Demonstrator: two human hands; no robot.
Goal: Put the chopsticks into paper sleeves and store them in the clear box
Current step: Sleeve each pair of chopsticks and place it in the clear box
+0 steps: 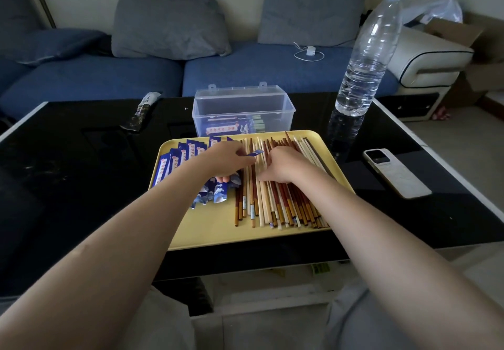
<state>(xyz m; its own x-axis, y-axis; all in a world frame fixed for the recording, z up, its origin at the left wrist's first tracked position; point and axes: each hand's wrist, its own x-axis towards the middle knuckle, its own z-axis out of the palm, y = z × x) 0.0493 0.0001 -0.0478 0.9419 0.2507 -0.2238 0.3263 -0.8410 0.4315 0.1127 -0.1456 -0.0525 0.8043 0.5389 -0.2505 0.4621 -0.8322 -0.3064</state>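
Both hands are seen over the yellow tray (218, 236), close together but not touching. A blue paper sleeve (255, 153) is pinched by the left hand (225, 158), its open end pointed right toward the right hand (283, 165). The right hand is laid on the loose chopsticks (275, 205) with fingers curled down into the pile; whether a pair is actually gripped cannot be told, since the fingertips are hidden.

Key relation: the chopsticks lie directly under and to the right of the hands, long axes running near-to-far, roughly parallel with the forearms. The held sleeve is angled across them, so it is judged that either sleeve or stick must be turned before insertion. The right hand is nearer the pile; the left is nearer the stack of empty sleeves (185, 158) fanned along the tray's left side.

Chopsticks are mixed: pale wood, red-brown and dark brown, some with orange bands, spread side by side in 1 loose layer.

The clear box (244, 111) stands open just beyond the tray's far edge, with a few filled sleeves already inside. Task judged early, most sticks unsleeved
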